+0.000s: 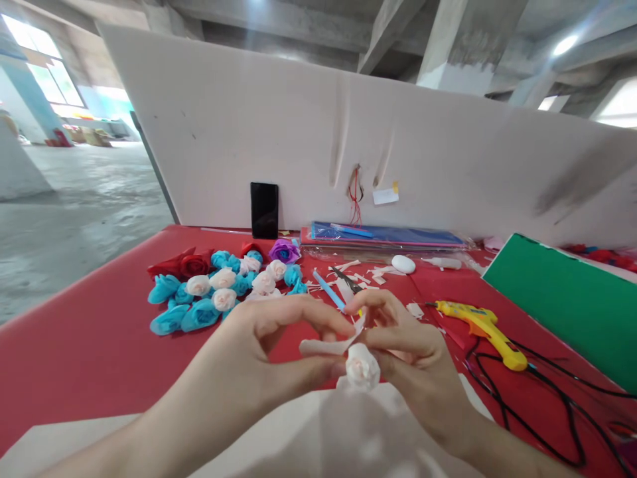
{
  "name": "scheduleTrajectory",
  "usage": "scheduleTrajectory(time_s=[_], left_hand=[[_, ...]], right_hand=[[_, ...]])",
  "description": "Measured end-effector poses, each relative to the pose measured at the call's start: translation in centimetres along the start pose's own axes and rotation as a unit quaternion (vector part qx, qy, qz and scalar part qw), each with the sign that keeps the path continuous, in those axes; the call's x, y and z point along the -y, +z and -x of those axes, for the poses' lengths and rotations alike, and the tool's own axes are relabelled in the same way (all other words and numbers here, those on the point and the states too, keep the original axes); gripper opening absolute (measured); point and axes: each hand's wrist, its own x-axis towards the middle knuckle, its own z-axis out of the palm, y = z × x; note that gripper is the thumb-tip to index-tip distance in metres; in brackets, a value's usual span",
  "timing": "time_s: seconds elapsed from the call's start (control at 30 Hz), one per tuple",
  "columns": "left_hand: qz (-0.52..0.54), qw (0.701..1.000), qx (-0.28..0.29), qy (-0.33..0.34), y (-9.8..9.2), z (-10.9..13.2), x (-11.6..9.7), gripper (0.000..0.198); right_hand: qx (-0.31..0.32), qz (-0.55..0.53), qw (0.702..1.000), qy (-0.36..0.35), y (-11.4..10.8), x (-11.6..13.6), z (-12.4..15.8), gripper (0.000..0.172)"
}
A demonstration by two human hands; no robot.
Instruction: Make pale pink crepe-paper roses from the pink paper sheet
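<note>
A small pale pink paper rose [362,368] is held between my two hands over the front of the table. My left hand [279,338] pinches a pale paper strip [323,346] at the rose's left side, thumb and fingers closed. On the other side my right hand [413,345] grips the rose near its base, fingers curled, with part of the strip by its fingertips. The exact grip of the right fingers is partly hidden. Just behind my hands lie scissors [347,279] and a light blue pen-like stick [328,290].
Finished blue, white, red and purple paper flowers [223,279] cluster at the left. A yellow glue gun [482,325] with a black cord lies at the right, beside a green board [567,305]. Paper scraps, a white oval object [403,264] and a leaning phone [264,210] are farther back.
</note>
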Motion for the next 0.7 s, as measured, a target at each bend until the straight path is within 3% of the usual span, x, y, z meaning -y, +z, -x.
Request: scheduleTrajectory(time_s=[0.17,0.33,0.5,0.7], left_hand=[[-0.062,0.998,-0.011,0.015,0.1,-0.1,0.2,0.029],[-0.008,1.000,-0.012,0.014,1.1,-0.4,-0.6,0.018],[0.076,0.994,-0.052,0.051,2.0,-0.3,-0.9,0.031],[0.066,0.991,-0.078,0.090,2.3,0.5,-0.7,0.036]], right_hand=[[-0.018,-0.006,1.000,-0.006,0.3,0.3,0.1,0.008],[-0.065,-0.012,0.998,-0.023,0.5,0.1,0.7,0.010],[-0.086,-0.022,0.996,0.007,1.0,-0.3,1.0,0.009],[-0.116,-0.039,0.990,0.077,1.8,-0.4,1.0,0.006]])
